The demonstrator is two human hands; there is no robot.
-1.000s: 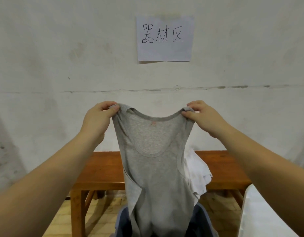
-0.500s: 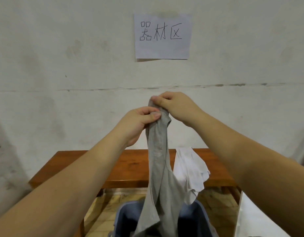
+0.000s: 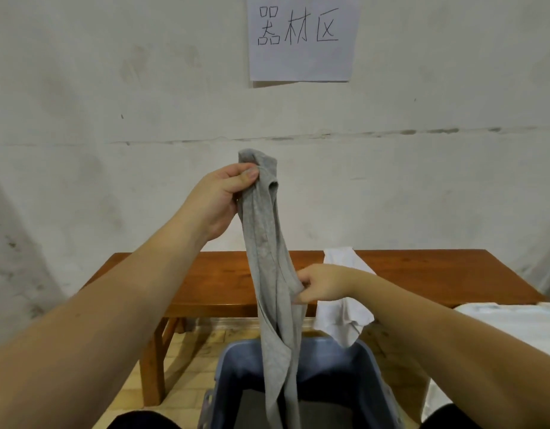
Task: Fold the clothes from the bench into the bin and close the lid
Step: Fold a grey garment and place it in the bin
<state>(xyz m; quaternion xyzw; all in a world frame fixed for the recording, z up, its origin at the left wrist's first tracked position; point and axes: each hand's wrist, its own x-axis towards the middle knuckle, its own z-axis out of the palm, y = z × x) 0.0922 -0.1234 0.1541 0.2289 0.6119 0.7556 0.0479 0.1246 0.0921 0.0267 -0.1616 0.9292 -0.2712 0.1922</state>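
— Where does the gray tank top [image 3: 269, 258] sit?
— Hangs as a long narrow strip, doubled lengthwise, long axis close to vertical, straight out ahead. Top end bunched up high, tail dropping into the open blue bin [image 3: 298, 382] below.
— Left hand [image 3: 222, 196]?
— Raised, fingers and thumb curled round the gathered shoulder straps at the very top. Carries the whole weight, by the look of it.
— Right hand [image 3: 321, 283]?
— Lower, about halfway down the strip, pinching its right edge between thumb and fingers. Nearer the bin than the left.
— So the coming move?
— Probably a fold across the long axis: top brought down to meet the middle, or middle lifted to the top. Turns on the two grips being stacked one over the other along the same hanging line.
— Anything left on the wooden bench [image 3: 224, 283]?
— A white garment [image 3: 344, 308], draped over the front edge just behind the right wrist. Not yet folded. No clear sight of a lid.
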